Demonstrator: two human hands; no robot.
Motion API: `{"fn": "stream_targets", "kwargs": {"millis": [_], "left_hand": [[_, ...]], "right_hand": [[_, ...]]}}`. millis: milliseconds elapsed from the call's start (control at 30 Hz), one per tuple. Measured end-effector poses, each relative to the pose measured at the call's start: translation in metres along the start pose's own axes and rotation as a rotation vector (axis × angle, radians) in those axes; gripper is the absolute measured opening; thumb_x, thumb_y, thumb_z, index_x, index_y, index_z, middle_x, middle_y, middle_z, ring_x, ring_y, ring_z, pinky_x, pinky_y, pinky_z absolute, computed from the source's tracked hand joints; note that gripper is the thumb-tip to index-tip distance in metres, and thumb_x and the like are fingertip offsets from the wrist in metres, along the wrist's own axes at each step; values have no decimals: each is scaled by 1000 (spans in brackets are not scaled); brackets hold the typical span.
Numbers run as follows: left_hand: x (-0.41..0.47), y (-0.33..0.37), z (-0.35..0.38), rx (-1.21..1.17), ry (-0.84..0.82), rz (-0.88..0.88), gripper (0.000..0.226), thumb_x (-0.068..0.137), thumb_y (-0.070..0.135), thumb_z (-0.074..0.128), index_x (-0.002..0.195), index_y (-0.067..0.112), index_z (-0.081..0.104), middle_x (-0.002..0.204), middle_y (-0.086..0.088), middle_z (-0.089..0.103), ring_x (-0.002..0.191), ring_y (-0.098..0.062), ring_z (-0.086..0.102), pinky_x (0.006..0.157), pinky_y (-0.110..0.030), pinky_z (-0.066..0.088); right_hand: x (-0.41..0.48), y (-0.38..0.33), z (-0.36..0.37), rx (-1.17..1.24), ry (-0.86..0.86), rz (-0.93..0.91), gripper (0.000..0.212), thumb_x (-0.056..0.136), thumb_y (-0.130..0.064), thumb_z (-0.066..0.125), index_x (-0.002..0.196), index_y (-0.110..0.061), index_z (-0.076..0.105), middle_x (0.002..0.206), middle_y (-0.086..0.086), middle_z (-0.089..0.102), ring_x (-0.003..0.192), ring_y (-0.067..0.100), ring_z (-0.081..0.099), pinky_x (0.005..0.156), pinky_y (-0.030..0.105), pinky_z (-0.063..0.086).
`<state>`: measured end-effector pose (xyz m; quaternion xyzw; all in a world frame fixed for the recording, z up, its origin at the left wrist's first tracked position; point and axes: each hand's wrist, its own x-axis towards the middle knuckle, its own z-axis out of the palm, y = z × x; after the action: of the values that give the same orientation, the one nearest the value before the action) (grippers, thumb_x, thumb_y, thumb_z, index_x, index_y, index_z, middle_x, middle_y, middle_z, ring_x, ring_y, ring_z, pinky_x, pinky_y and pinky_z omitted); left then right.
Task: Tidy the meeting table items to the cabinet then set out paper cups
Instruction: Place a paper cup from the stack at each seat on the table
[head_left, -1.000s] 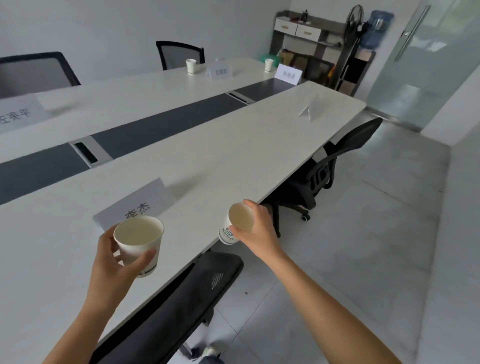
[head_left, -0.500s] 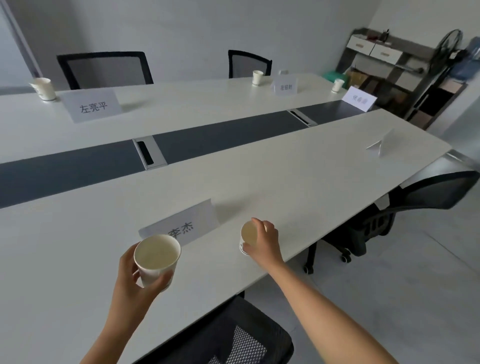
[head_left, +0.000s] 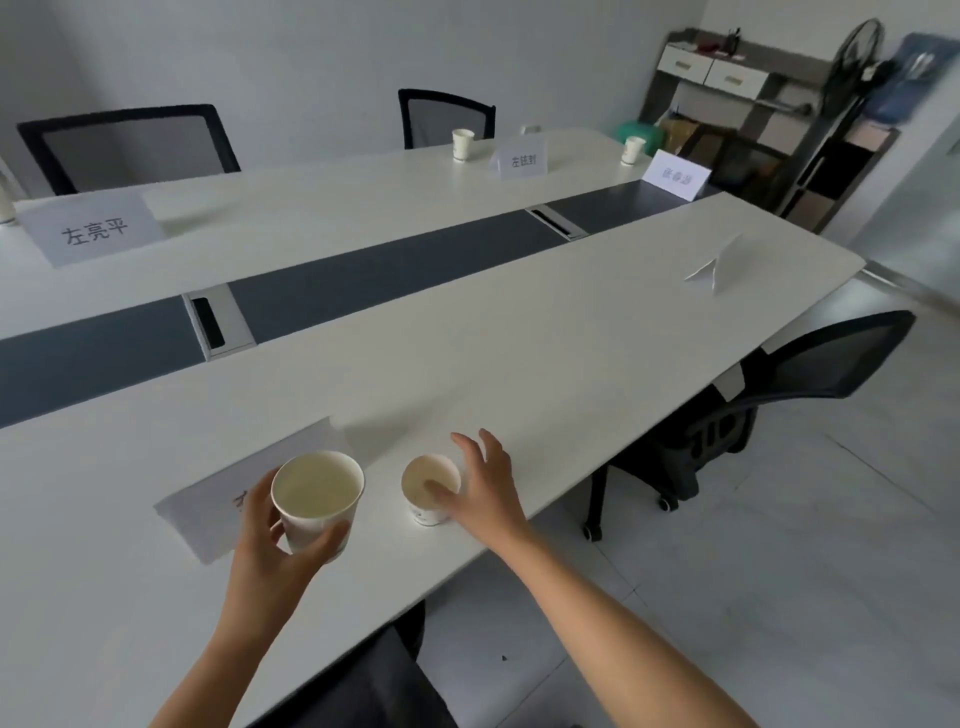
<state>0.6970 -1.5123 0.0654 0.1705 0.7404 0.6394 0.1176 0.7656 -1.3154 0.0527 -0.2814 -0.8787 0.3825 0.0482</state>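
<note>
At the far left, a white folded-paper name card with black characters (head_left: 91, 228) stands on the long white laminate meeting table (head_left: 519, 332), whose smooth matte top is split lengthwise by a dark grey centre strip (head_left: 374, 270) with a silver cable hatch (head_left: 218, 322) set in it. Behind it stands a black mesh-backed office chair (head_left: 130, 145).

Near the front edge, the left hand (head_left: 275, 540) is wrapped around a white paper cup with a rolled rim (head_left: 317, 499), fingers curled on its wall, thumb on the near side; the cup is held upright over a flat-lying white paper name card (head_left: 208, 514). Its cream interior appears empty.

Just to the right, a second white paper cup with a small printed mark (head_left: 430, 488) stands on the table near the edge, also apparently empty. The right hand (head_left: 483, 488) is at its right side with fingers spread wide, thumb tip at the rim; no grip is closed on it.

Further along the far side stand two more small paper cups (head_left: 462, 144) (head_left: 634, 150), each beside an upright white name card (head_left: 522, 162) (head_left: 675, 174). A folded white paper tent (head_left: 719, 262) sits near the table's right end. A second black mesh chair (head_left: 779, 395) is tucked at the right edge over pale glossy floor tiles (head_left: 779, 571). A grey-and-white open-shelf cabinet (head_left: 737, 104) stands in the corner against plain grey walls, next to a black pedestal fan (head_left: 857, 52).
</note>
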Motion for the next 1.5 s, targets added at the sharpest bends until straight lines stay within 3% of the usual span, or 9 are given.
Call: {"fn": "stream_targets", "kwargs": {"millis": [67, 167, 367, 600, 767, 967, 1167, 1267, 1500], "left_hand": [[4, 15, 40, 3, -43, 46, 70, 67, 5, 77, 98, 52, 36, 114, 5, 53, 103, -18, 52, 74, -16, 41], [7, 41, 115, 29, -134, 146, 65, 67, 13, 78, 100, 51, 36, 100, 36, 55, 92, 10, 54, 73, -10, 42], [-26, 90, 288, 0, -417, 269, 64, 54, 44, 66, 110, 43, 36, 106, 48, 46, 97, 20, 48, 79, 3, 37], [-75, 108, 444, 8, -697, 260, 74, 61, 26, 80, 122, 31, 38, 115, 16, 54, 98, 17, 51, 79, -2, 43], [-97, 124, 522, 123, -767, 325, 77, 46, 55, 62, 116, 30, 45, 105, 17, 53, 105, -11, 55, 91, -30, 47], [-93, 125, 613, 234, -798, 448, 82, 49, 56, 57, 122, 21, 50, 108, 11, 54, 100, -13, 49, 92, -46, 45], [-64, 125, 722, 187, -958, 374, 78, 52, 51, 67, 124, 32, 43, 113, 15, 52, 108, -9, 48, 92, -38, 46], [-54, 123, 774, 173, -995, 325, 72, 58, 42, 73, 123, 31, 43, 112, 16, 51, 107, 7, 45, 89, -16, 41], [-49, 118, 867, 232, -1030, 314, 62, 65, 30, 73, 120, 27, 44, 103, 24, 48, 98, 12, 45, 77, -1, 35]], "right_hand": [[-8, 8, -37, 131, 70, -31, 55, 86, -33, 56, 133, -18, 33, 148, 11, 19, 136, 23, 16, 106, 30, 22], [-24, 31, -106, 280, 157, -37, 40, 90, -29, 51, 128, -18, 42, 138, 4, 35, 130, 15, 28, 99, 17, 22], [-72, 117, -232, 455, 311, 54, 30, 91, -31, 47, 119, -22, 51, 125, -5, 49, 113, 7, 46, 96, 25, 39], [-134, 219, -325, 495, 427, 119, 39, 87, -27, 55, 125, -23, 45, 119, -6, 50, 99, -8, 48, 75, 0, 41], [-153, 272, -366, 453, 485, 171, 76, 59, -56, 61, 127, -32, 38, 127, -10, 46, 113, 0, 47, 89, 15, 42], [-141, 338, -415, 376, 498, 236, 78, 59, -45, 65, 130, -33, 34, 133, -12, 41, 116, 2, 40, 82, 7, 37], [-110, 404, -500, 374, 586, 282, 69, 59, -43, 65, 123, -32, 41, 118, -14, 47, 105, 1, 47, 77, 7, 40], [-103, 436, -546, 362, 644, 297, 63, 52, -52, 64, 110, -44, 40, 115, -15, 49, 105, -2, 48, 77, 4, 42], [-86, 509, -596, 417, 699, 359, 61, 53, -46, 69, 106, -47, 40, 118, -12, 52, 107, 2, 50, 90, 25, 47]]}}
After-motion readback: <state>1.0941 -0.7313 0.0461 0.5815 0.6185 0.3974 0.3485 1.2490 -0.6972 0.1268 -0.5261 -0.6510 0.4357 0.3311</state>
